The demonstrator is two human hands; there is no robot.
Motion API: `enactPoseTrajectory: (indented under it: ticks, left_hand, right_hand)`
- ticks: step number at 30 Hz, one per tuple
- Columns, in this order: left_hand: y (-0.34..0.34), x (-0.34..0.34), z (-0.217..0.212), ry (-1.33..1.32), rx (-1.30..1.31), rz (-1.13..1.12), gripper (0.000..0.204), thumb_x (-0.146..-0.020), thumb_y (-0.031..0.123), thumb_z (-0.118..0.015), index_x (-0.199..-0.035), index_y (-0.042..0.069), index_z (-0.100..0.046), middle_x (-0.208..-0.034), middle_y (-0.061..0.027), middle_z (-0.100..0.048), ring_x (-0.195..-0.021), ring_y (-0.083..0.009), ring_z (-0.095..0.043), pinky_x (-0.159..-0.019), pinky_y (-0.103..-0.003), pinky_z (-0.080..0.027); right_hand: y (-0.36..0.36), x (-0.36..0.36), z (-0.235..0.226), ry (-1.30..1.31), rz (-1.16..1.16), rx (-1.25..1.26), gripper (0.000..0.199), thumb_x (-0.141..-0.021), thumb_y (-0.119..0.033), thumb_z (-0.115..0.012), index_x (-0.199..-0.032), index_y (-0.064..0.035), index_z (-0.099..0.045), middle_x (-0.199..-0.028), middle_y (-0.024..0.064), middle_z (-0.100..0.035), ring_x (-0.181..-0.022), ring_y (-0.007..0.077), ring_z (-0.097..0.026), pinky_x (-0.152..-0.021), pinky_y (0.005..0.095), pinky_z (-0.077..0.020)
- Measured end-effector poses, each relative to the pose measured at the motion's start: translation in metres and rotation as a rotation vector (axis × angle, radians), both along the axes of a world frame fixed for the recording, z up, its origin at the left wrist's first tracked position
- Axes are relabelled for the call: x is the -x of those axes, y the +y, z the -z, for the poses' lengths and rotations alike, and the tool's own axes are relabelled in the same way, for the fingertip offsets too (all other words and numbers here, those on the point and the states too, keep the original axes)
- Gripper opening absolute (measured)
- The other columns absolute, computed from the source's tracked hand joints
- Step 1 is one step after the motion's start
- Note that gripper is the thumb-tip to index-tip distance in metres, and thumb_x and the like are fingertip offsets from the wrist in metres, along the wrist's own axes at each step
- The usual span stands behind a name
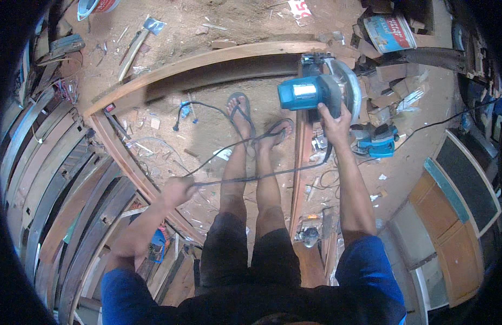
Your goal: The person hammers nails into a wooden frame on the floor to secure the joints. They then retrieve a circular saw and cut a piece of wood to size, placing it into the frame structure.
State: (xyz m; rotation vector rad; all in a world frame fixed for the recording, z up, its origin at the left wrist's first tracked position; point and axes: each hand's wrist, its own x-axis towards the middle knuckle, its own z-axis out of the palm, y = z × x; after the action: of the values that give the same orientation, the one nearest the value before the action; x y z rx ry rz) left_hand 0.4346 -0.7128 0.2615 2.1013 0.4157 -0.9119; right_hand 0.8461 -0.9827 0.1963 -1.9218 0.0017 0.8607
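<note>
A teal circular saw (pixel 310 92) with a round blade guard rests at the far right corner of a wooden frame. My right hand (pixel 336 124) is wrapped round the saw's handle. From the saw a black power cord (pixel 262 177) runs left to my left hand (pixel 178 190), whose fingers are closed round it. Past that hand the cord doubles back up past my feet, and its plug end (pixel 176 128) lies on the ground. The wooden frame (pixel 207 58) has a long far beam and side beams on both sides of my legs.
Boards (pixel 50 179) are stacked along the left. Another teal power tool (pixel 376 142) lies on the ground right of the saw. Scrap wood and a paint bucket (pixel 389 33) are at the far right. Cabinet-like panels (pixel 443 227) stand at the near right. Sawdust and offcuts litter the floor.
</note>
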Motion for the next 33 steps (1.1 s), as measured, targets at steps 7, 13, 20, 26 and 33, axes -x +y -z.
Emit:
enactPoseTrajectory:
  ticks: [7,13,20,26,33]
  left_hand:
    - [0.044,0.125,-0.033,0.300,-0.331,-0.117,0.027,-0.088,0.029,-0.061,-0.078,0.003,-0.060,-0.075,-0.0237,-0.064,-0.072,-0.0411,-0.065,-0.066,-0.050,-0.051]
    - [0.030,0.165,-0.047,0.605,-0.340,-0.079,0.039,-0.087,0.043,-0.062,-0.090,0.003,-0.063,-0.080,-0.0237,-0.066,-0.083,-0.0414,-0.066,-0.073,-0.051,-0.051]
    - [-0.030,0.010,-0.101,0.321,0.046,-0.504,0.041,-0.091,0.041,-0.060,-0.108,0.004,-0.063,-0.089,-0.0236,-0.067,-0.087,-0.0420,-0.065,-0.079,-0.047,-0.052]
    - [-0.106,-0.041,-0.122,-0.139,0.400,-1.292,0.034,-0.102,0.033,-0.048,-0.109,0.004,-0.065,-0.093,-0.0103,-0.069,-0.082,-0.0195,-0.066,-0.075,-0.035,-0.052]
    - [-0.119,-0.064,-0.191,-0.577,0.715,-1.229,0.051,-0.104,0.044,-0.039,-0.105,0.003,-0.069,-0.094,-0.0059,-0.070,-0.077,-0.0192,-0.065,-0.073,-0.035,-0.051]
  right_hand:
    - [-0.009,0.004,0.046,-0.139,0.021,-0.039,0.032,-0.088,-0.015,-0.071,-0.113,0.0031,-0.061,-0.097,0.0066,-0.067,-0.086,0.0148,-0.060,-0.079,0.0306,-0.0481]
    - [-0.008,0.011,0.060,-0.187,-0.063,0.089,0.043,-0.082,-0.013,-0.073,-0.118,0.0047,-0.058,-0.108,0.0150,-0.068,-0.097,0.0217,-0.063,-0.089,0.0341,-0.0479]
    - [0.011,0.036,0.016,-0.653,-0.138,0.639,0.071,-0.080,-0.026,-0.076,-0.135,0.0052,-0.043,-0.128,0.0269,-0.052,-0.120,0.0397,-0.050,-0.103,0.0444,-0.0392]
    - [0.009,0.213,-0.148,-0.037,-0.401,0.039,0.027,-0.098,-0.020,-0.052,-0.106,0.0032,-0.064,-0.103,0.0123,-0.066,-0.097,0.0246,-0.061,-0.088,0.0350,-0.0456]
    - [0.018,0.329,-0.302,0.300,-0.266,-0.136,0.035,-0.105,-0.028,-0.040,-0.107,0.0024,-0.057,-0.099,0.0092,-0.062,-0.095,0.0196,-0.060,-0.088,0.0338,-0.0475]
